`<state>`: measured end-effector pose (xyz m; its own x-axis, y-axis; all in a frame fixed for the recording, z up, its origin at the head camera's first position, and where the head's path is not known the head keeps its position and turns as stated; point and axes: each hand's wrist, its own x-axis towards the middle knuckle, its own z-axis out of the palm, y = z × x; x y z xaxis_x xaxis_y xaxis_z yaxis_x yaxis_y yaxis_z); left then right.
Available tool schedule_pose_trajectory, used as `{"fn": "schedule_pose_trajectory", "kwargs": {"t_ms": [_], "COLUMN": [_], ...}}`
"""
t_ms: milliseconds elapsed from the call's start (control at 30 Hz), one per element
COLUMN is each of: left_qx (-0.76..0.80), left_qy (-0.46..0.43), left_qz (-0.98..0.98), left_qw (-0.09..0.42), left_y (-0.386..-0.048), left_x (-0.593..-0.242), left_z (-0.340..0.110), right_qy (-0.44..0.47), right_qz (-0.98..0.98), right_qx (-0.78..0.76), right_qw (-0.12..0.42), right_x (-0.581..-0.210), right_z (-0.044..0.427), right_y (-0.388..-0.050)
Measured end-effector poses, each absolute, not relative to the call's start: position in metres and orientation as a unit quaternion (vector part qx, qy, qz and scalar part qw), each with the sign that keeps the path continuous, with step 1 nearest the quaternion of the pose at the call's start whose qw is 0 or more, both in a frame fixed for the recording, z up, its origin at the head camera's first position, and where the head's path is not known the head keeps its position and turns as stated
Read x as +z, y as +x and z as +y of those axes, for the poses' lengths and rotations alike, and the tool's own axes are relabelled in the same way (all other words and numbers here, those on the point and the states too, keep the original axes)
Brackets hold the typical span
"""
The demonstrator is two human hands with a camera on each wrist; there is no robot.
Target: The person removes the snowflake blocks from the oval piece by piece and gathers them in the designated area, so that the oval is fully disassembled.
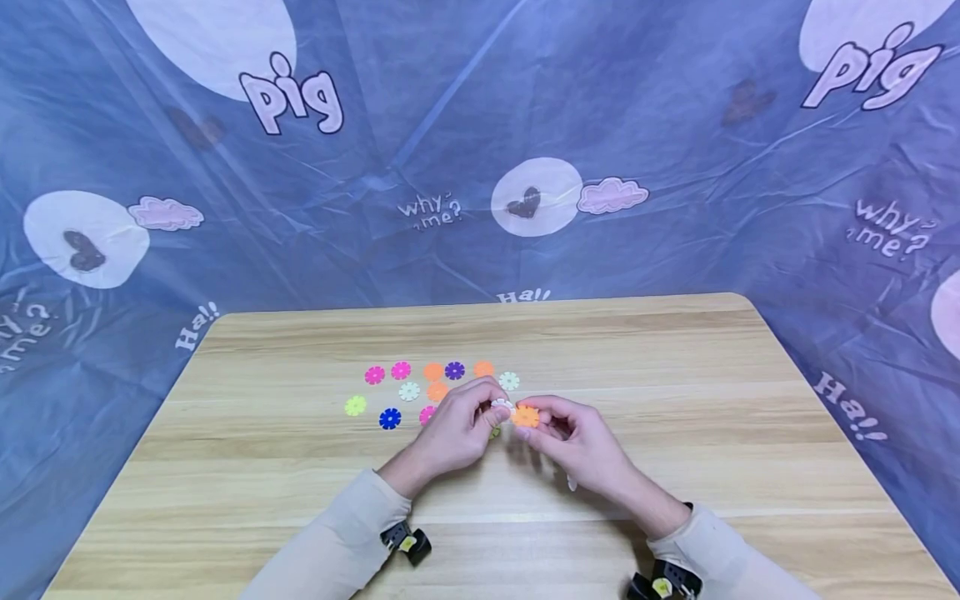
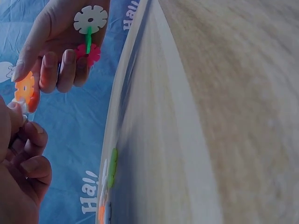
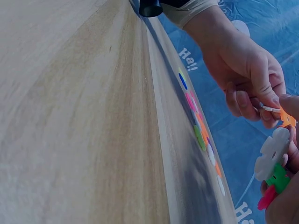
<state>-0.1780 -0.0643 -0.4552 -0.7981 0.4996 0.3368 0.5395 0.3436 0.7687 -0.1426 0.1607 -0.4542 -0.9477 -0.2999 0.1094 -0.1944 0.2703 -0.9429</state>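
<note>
My left hand [image 1: 461, 421] pinches a white notched plastic disc [image 1: 503, 406] between thumb and index finger. Facing it, my right hand [image 1: 581, 437] pinches an orange notched disc [image 1: 527, 416], whose edge meets the white one. Whether their slots are engaged I cannot tell. Against the right palm is a joined chain: a white disc [image 2: 91, 19], a green disc [image 2: 88, 39] seen edge-on, and a pink disc [image 2: 93, 55] by the curled fingers. In the right wrist view the chain's white disc [image 3: 272, 154] shows beside the right hand. How the chain connects to the orange disc is hidden.
Loose notched discs lie flat on the wooden table [image 1: 300, 483] beyond and left of the hands, among them a blue disc [image 1: 390, 418], a yellow-green disc [image 1: 356, 406] and a purple disc [image 1: 454, 371]. The left hand hides some. A printed blue cloth [image 1: 450, 108] hangs behind.
</note>
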Motion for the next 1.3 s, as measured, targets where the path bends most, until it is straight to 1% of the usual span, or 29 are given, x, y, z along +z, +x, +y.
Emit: {"fn": "schedule_pose_trajectory", "kwargs": {"t_ms": [167, 300, 467, 700, 933, 1300], "left_qx": [-0.490, -0.493, -0.460, -0.411, -0.407, -0.317], "left_qy": [-0.302, -0.283, -0.259, -0.251, -0.241, -0.251], "left_qz": [-0.818, -0.823, -0.848, -0.873, -0.877, -0.910], "left_qw": [0.010, -0.011, -0.041, -0.076, -0.081, -0.091], "left_y": [-0.178, -0.179, -0.181, -0.185, -0.191, -0.198], "left_x": [-0.454, -0.453, -0.451, -0.455, -0.455, -0.449], "left_z": [-0.067, -0.070, -0.072, -0.069, -0.063, -0.050], "right_qy": [-0.154, -0.153, -0.148, -0.145, -0.135, -0.141], "right_qz": [0.796, 0.795, 0.799, 0.801, 0.806, 0.803], "right_qx": [-0.584, -0.587, -0.583, -0.580, -0.576, -0.579], "right_qw": [0.037, 0.028, 0.031, 0.030, 0.027, 0.020], "right_x": [-0.455, -0.455, -0.455, -0.454, -0.454, -0.455], "right_z": [0.163, 0.165, 0.167, 0.169, 0.174, 0.176], "right_y": [-0.143, -0.144, -0.143, -0.143, -0.141, -0.140]}}
